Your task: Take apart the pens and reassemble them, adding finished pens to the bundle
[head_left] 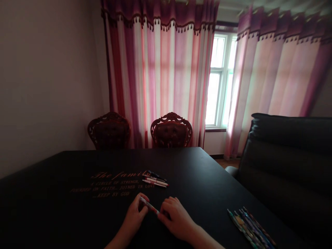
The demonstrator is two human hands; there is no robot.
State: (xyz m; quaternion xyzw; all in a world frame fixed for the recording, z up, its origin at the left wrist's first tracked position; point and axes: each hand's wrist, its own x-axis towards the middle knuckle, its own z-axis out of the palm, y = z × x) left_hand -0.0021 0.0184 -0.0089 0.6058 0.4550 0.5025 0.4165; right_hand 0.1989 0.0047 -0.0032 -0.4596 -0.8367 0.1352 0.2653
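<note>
Both my hands rest low on a black table (207,186), close together. A white pen with red markings (149,206) spans between them. My left hand (135,216) is closed on its upper end and my right hand (176,218) pinches its lower end. Just beyond my hands lies a small group of white and dark pens (155,179) beside gold lettering (114,183) printed on the tabletop.
A row of several coloured pens (250,228) lies at the table's near right. A dark leather chair (285,162) stands at the right edge. Two carved red chairs (171,130) sit at the far side, before pink striped curtains and a bright window (220,79).
</note>
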